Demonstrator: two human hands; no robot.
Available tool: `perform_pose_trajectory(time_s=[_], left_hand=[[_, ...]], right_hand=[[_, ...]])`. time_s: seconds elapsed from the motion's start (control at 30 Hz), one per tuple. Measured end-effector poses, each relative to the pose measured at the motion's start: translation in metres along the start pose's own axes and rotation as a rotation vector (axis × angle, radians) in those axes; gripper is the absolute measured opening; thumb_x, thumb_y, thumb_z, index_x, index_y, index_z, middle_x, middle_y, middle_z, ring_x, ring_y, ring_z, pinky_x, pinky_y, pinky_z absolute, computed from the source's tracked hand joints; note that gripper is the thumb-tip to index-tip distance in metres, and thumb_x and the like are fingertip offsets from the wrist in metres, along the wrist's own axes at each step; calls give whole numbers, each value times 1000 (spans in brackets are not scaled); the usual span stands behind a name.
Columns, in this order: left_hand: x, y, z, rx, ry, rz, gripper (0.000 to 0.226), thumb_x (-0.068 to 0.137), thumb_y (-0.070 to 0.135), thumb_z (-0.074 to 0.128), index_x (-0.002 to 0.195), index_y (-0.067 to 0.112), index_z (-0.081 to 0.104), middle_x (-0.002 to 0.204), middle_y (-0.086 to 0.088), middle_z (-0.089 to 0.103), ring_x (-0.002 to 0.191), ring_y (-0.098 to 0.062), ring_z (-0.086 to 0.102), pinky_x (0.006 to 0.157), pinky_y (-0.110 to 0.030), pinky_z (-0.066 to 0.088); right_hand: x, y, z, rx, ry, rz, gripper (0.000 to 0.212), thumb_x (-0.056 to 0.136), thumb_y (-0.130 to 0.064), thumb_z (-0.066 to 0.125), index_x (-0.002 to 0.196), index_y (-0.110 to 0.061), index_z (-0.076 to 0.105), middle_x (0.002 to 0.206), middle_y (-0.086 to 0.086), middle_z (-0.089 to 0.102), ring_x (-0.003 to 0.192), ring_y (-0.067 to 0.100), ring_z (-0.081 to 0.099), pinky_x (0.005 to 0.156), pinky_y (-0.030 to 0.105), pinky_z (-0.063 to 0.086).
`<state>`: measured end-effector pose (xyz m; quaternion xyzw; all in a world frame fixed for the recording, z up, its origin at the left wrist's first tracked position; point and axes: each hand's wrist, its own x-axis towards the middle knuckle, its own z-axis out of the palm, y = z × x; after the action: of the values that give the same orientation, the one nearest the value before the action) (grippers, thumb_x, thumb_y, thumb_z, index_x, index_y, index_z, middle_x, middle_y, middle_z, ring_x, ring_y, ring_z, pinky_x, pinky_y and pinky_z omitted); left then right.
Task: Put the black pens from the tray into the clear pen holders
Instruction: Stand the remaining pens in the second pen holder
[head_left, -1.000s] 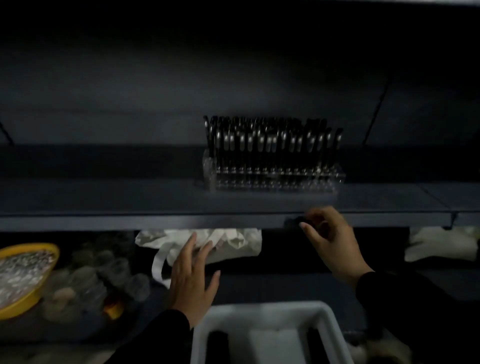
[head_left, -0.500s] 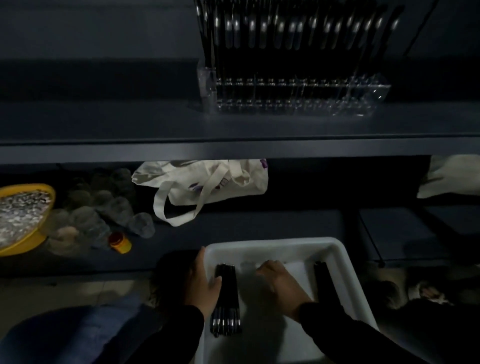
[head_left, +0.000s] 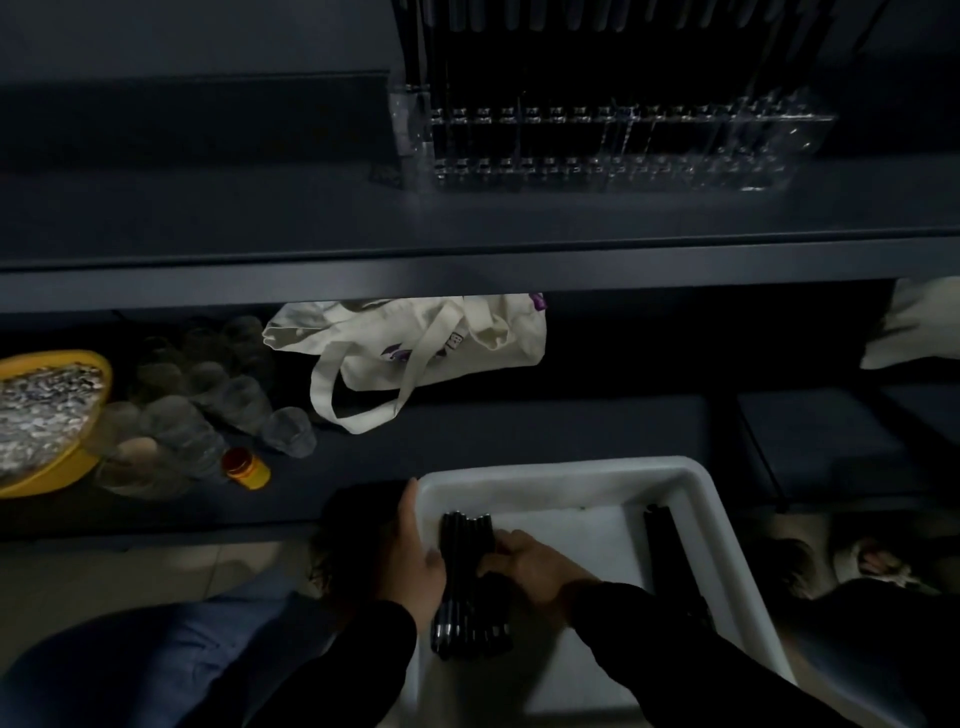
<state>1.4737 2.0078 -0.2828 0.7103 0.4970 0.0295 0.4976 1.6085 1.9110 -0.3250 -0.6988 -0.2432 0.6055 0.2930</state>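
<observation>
Most slots in the clear pen holders (head_left: 613, 140), top of frame, are looking filled w/ pens already, while both hands, left (head_left: 415, 556) & right (head_left: 530, 558), are curling round a black pens bundle (head_left: 467, 577) in the tray (head_left: 566, 480) at bottom centre, w/ a few more (head_left: 662, 540) waiting at its right side.

Both arms wear long black sleeves (head_left: 675, 649) down to the wrists; both hands are bare; blue trousers (head_left: 171, 654) cover a leg left of the white tray (head_left: 691, 483).

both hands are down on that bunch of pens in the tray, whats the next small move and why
Probably close both hands round the bundle of black pens and lift it clear of the white tray. The left hand and right hand flank the bundle, which lies on the tray floor, and the clear pen holder stands on the shelf above.
</observation>
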Motion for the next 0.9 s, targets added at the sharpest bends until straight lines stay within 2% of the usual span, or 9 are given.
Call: perform_pose_trajectory(time_s=[0.07,0.2,0.43,0.5,0.6,0.63,0.73,0.83,0.9], left_hand=[[-1,1,0,-8,3,0,85,90,-4,44,149,39,0,150,-8,28,109,-10,41,89,-23,34],[-3,3,0,4,12,16,84,92,-2,45,148,40,0,153,-7,23,131,-23,38,98,-29,35],[-6,6,-1,50,24,25,83,90,-5,45,149,36,2,154,-8,22,135,-26,33,105,-33,32],[-7,7,-2,63,29,22,83,90,-5,44,149,35,2,153,-8,24,134,-26,35,104,-32,33],[-9,12,-3,66,27,22,82,90,-6,44,150,32,3,151,-8,27,134,-25,34,104,-30,32],[-8,11,-2,70,31,23,83,90,-6,44,150,32,2,151,-9,27,135,-25,34,104,-30,32],[-8,9,-2,102,25,14,84,89,-5,45,150,33,1,151,-9,27,134,-26,36,102,-29,33],[-7,7,-3,80,47,44,81,90,6,53,150,32,5,152,-7,27,136,-25,33,109,-33,29],[-9,10,-5,101,66,44,79,90,17,59,150,30,8,153,-5,26,139,-24,29,113,-37,26]], right_hand=[[3,6,-4,-13,4,13,38,75,-50,61,112,-40,61,113,-7,65,105,16,61,99,40,44],[-3,7,-14,-112,60,25,44,71,-59,60,109,-38,59,115,-8,58,108,16,56,102,42,41],[-14,1,-32,-384,107,54,60,88,-48,50,142,-26,35,144,-2,35,132,26,38,114,42,28],[-10,4,-37,-425,119,41,54,88,-43,49,137,-23,41,142,6,40,131,29,40,112,44,31],[-10,5,-45,-528,169,70,21,97,-25,42,117,-21,47,135,16,47,125,31,45,106,36,35],[-8,9,-48,-558,196,71,18,99,-23,39,115,-21,46,131,17,50,121,31,48,101,35,36],[-12,13,-53,-681,195,30,34,102,-28,33,127,-12,49,131,13,54,119,29,52,103,34,36],[-24,11,-59,-864,197,-22,37,99,-34,40,124,-14,58,128,6,58,118,21,53,107,34,36],[-35,5,-62,-792,222,-29,35,98,-26,44,126,-8,57,128,14,57,118,30,53,104,39,39]])
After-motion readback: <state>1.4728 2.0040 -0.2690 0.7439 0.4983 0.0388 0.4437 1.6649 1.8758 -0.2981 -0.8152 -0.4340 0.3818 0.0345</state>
